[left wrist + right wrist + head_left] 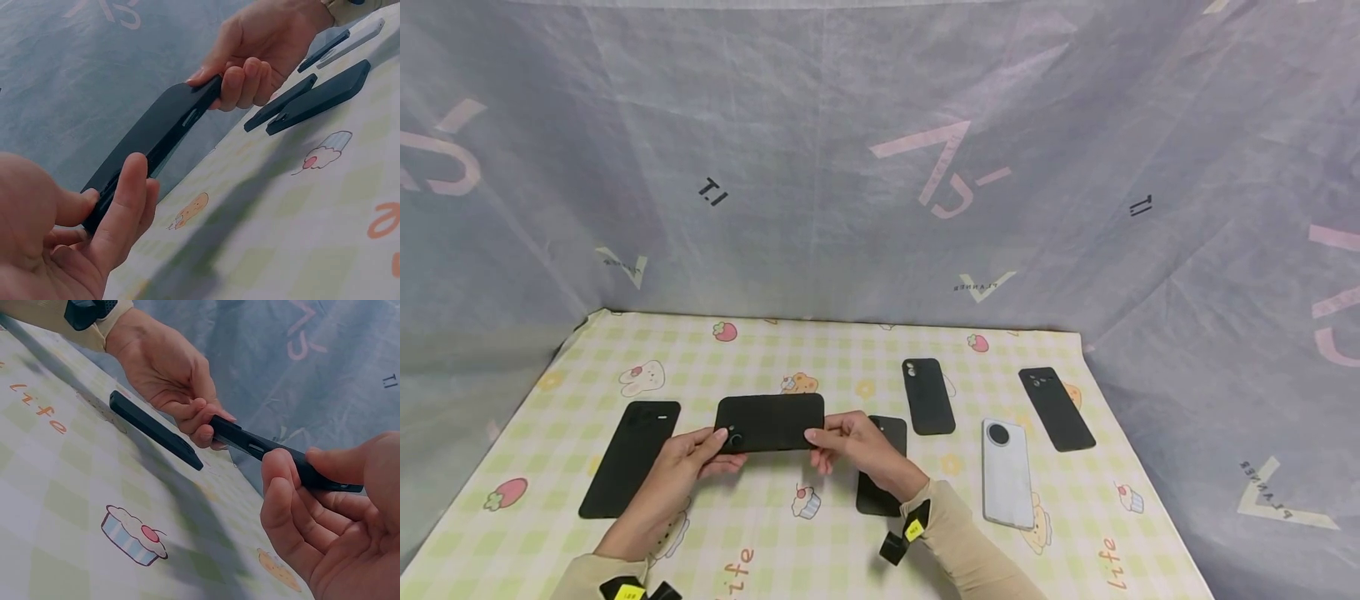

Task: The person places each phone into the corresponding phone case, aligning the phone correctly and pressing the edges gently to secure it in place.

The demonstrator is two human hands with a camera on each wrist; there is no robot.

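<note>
Creased grey-blue fabric (820, 83) hangs behind, scattered with pink and pale yellow print, beyond a table (820, 550) covered in soft green-and-white checks. Lifted clear of that surface, a flat, matte black phone case (771, 421) is stretched lengthwise between two hands; its corners are rounded, a curved camera detail shows toward eight o'clock, and a long slot is cut into its edge. Whether a phone sits within cannot be told. The left hand (691, 454) pinches the nine o'clock end between thumb and fingers; the right hand (857, 442) pinches the three o'clock end likewise. Smooth beige sleeves (970, 542) cover both forearms. Taking the held piece as the clock's centre, a broad dark slab (625, 467) with a small pale bar lies between eight and nine. Between three and four, an oblong black piece (874, 496) is partly hidden by the right arm. Just short of three rests a compact black rectangle (931, 404); just past three, a whitish phone (1009, 483) with a round, dark lens disc; farthest out, at about three, a slim black shell (1062, 415).
</note>
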